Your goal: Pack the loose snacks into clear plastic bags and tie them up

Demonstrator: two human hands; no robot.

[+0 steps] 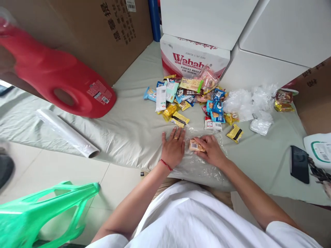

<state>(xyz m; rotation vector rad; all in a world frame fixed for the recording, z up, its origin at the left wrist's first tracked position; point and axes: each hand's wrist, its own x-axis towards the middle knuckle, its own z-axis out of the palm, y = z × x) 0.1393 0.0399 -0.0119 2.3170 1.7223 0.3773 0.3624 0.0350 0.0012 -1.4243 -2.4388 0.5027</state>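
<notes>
Perhaps the clear plastic could bunch under the snack packet, pinched there by the fingers of the right hand, if the left hand, fingers loosely spread, slipped.

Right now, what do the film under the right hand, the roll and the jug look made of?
Film: thin clear plastic, glossy; it's see-through, with creases and glints.
Roll: probably wound plastic wrap, shiny; smooth, whitish, with streaked highlights.
Jug: likely moulded hard plastic, satin; soft highlights, rounded curves and a handle formed in one with the body.
</notes>
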